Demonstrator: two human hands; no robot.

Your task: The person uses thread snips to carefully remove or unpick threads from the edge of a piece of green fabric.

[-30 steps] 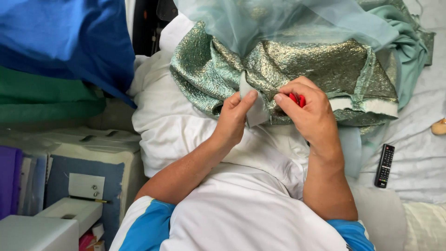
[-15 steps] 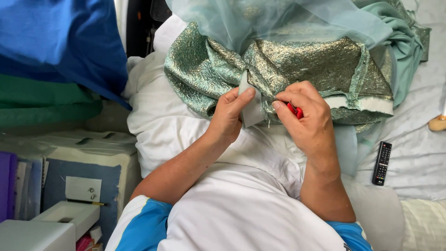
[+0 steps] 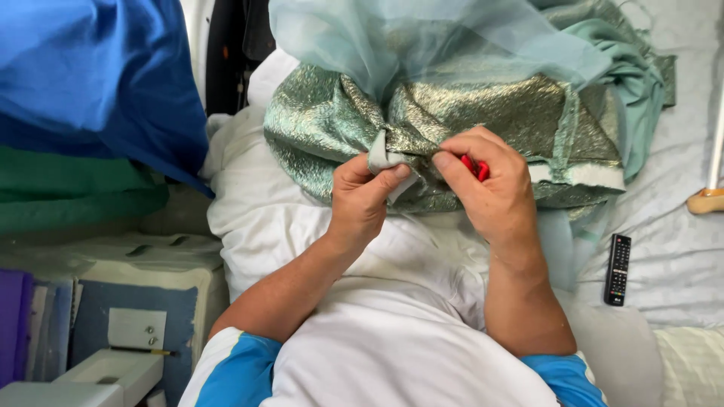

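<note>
A shiny green-and-gold brocade garment (image 3: 498,120) lies bunched on a white pillow (image 3: 264,218) on my lap, with pale sheer netting (image 3: 422,38) draped over its top. My left hand (image 3: 362,200) pinches a pale folded edge of the garment between thumb and fingers. My right hand (image 3: 486,185) is closed around a small red tool (image 3: 475,167), held against the fabric right beside the left hand's pinch. Most of the red tool is hidden inside the fist.
A black remote control (image 3: 617,269) lies on the grey bedsheet at the right. Blue cloth (image 3: 98,83) and green cloth (image 3: 75,188) are piled at the left. A white sewing machine and case (image 3: 113,332) stand at lower left. A wooden-tipped stick (image 3: 709,200) sits at the right edge.
Both hands stay on the same spot of the garment with only small finger movements. The view has shifted slightly.
</note>
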